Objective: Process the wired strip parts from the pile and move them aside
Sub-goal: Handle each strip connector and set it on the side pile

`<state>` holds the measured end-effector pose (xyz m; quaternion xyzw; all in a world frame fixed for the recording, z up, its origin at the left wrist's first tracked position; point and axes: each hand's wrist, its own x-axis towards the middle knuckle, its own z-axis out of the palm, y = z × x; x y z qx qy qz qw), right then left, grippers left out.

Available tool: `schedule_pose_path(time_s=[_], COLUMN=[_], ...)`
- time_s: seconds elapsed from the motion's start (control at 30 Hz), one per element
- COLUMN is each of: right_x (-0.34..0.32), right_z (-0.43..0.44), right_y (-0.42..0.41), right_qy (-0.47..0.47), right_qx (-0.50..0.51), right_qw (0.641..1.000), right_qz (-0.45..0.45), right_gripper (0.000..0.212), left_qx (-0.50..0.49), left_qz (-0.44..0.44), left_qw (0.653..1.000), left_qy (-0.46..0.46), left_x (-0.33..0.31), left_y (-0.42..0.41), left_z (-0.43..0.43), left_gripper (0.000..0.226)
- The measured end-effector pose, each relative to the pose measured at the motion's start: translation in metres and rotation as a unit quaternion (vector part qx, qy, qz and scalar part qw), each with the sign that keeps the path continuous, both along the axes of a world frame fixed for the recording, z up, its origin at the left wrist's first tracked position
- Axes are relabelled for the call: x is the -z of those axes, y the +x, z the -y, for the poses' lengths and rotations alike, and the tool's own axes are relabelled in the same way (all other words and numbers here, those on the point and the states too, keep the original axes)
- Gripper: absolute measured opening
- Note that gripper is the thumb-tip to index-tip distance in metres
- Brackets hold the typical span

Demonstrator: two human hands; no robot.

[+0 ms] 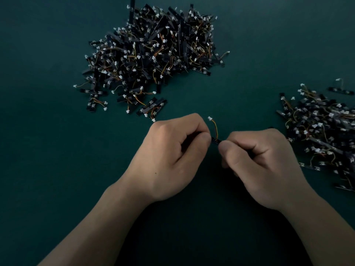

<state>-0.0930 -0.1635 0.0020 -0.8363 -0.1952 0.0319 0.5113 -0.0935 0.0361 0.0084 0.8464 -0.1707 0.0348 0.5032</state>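
One black wired strip part (215, 140) is held between both hands above the dark green table (48, 150). My left hand (172, 156) pinches its left end and my right hand (263, 166) pinches its right end, so only a short middle piece shows. Its thin orange and yellow wires curl upward to a small white connector (209, 118). A big pile of the same black strips with white connectors (151, 48) lies at the back centre. A second, flatter pile (322, 131) lies at the right edge, just beyond my right hand.
A few loose strips (151, 107) lie at the near edge of the big pile, just beyond my left hand. Bare table surface stretches to the left and between the two piles.
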Motion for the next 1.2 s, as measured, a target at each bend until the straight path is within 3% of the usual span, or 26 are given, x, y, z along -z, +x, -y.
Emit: schedule_pose_path(time_s=[0.1, 0.2, 0.3, 0.4, 0.63, 0.8, 1.0, 1.2], right_x=[0.001, 0.004, 0.007, 0.009, 0.006, 0.004, 0.004, 0.004], right_z=[0.001, -0.003, -0.005, -0.002, -0.008, -0.008, -0.009, -0.012], right_y=[0.001, -0.001, 0.0, 0.004, 0.0, 0.0, 0.0, 0.002], right_qy=[-0.031, -0.002, 0.09, 0.096, -0.054, -0.034, -0.045, -0.088], right_qx=[-0.04, 0.009, 0.109, 0.142, 0.101, 0.104, 0.111, 0.112], right_qw=[0.999, 0.998, 0.985, 0.983, 0.993, 0.994, 0.993, 0.99], right_qz=[-0.003, 0.056, 0.102, 0.059, 0.027, 0.017, 0.018, 0.017], right_gripper=[0.053, 0.045, 0.024, 0.032, 0.018, 0.015, 0.015, 0.017], left_qx=[-0.008, -0.112, -0.271, -0.326, -0.322, -0.307, -0.232, -0.181], left_qz=[0.014, 0.066, 0.062, 0.02, -0.025, 0.025, 0.033, 0.032], left_qw=[1.0, 0.99, 0.951, 0.926, 0.921, 0.925, 0.956, 0.97], left_qy=[-0.013, 0.045, 0.138, 0.19, 0.215, 0.222, 0.177, 0.162], left_x=[-0.001, 0.001, 0.003, 0.005, 0.009, 0.009, 0.014, 0.016], left_y=[-0.001, -0.001, 0.002, 0.004, 0.007, 0.007, 0.007, 0.008], left_z=[0.0, 0.003, 0.001, -0.004, -0.008, -0.006, -0.006, -0.01], left_gripper=[0.013, 0.013, 0.031, 0.053, 0.055, 0.045, 0.028, 0.04])
